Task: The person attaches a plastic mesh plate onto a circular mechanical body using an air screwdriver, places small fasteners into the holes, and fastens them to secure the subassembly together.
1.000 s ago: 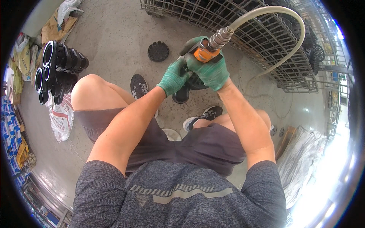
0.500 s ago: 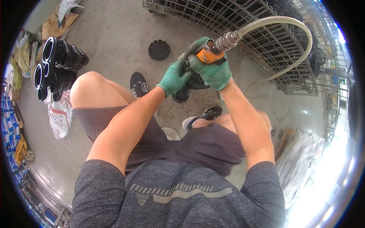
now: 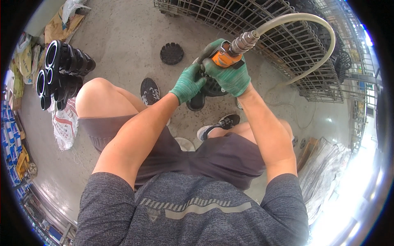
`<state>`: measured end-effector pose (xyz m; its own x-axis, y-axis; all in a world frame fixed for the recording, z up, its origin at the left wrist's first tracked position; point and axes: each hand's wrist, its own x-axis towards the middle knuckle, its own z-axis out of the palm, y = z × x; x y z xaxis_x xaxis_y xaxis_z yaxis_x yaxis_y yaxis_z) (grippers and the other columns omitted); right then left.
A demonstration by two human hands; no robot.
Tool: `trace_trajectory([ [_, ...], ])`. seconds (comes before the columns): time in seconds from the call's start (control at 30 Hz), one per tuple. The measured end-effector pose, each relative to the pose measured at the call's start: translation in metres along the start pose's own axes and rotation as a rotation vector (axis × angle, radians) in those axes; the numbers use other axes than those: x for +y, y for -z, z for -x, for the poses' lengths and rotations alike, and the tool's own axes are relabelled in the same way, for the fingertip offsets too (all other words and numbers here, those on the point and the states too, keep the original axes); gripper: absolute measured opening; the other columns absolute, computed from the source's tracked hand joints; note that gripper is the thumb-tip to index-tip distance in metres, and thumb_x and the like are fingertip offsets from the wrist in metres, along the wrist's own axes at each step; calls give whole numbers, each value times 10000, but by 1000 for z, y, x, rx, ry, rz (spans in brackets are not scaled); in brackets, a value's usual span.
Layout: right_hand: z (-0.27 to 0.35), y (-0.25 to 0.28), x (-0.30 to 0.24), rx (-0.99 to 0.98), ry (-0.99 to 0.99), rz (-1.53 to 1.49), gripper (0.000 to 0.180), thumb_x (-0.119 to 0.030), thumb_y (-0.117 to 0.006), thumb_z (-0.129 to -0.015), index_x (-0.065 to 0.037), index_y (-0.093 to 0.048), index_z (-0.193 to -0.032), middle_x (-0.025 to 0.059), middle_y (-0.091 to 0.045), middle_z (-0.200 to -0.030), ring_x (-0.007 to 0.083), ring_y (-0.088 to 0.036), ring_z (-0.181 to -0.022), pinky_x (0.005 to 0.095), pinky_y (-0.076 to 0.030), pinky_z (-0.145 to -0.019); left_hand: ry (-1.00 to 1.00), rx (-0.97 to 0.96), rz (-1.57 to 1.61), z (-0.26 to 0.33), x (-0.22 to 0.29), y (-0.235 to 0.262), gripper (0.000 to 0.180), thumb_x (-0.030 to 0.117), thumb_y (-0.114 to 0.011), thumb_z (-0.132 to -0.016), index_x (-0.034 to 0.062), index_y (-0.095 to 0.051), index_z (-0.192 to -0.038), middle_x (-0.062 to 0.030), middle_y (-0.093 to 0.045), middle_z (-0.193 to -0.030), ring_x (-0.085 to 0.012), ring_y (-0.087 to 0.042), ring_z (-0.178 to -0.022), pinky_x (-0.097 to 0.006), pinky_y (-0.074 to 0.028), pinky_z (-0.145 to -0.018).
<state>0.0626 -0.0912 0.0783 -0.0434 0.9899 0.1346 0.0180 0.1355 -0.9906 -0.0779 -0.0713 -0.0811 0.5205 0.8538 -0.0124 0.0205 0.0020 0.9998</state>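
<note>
The right hand (image 3: 230, 76) is gripping an orange air tool (image 3: 223, 59), fingers clenched around it; the left hand (image 3: 188, 84) is grasping a black round part (image 3: 211, 87) beneath it, above the feet. Work appears mid-way: one similar black disc (image 3: 171, 53) is lying apart on the floor.

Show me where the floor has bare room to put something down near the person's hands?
Bare concrete lies between the stacked black pipe fittings and the round black disc, and left of the raised knee. It is crowded ahead and right: the wire cage, the hose, and under both gloved hands, where a black part sits.
</note>
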Motion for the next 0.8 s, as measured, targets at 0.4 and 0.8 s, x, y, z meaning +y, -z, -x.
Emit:
trace_trajectory([
  [0.4, -1, 1, -5, -24, -34, 6, 253, 2, -755, -817, -31, -660, -1049, 30, -696, -949, 132, -644, -856, 305, -561, -805, 58, -1, 0, 2, 5, 0, 374, 35, -653, -859, -22, -574, -1220, -174, -656, -1073, -278, -645, -970, -383, -518, -890],
  [0.8, -2, 3, -14, 1, -43, -10, 253, 21, -737, -823, -31, -674, -1062, 37, -709, -971, 122, -655, -875, 302, -562, -815, -79, 65, -126, 7, 13, -5, 381, 39, -678, -847, 9, -590, -1217, -234, -652, -1082, -387, -652, -969, -426, -523, -874],
])
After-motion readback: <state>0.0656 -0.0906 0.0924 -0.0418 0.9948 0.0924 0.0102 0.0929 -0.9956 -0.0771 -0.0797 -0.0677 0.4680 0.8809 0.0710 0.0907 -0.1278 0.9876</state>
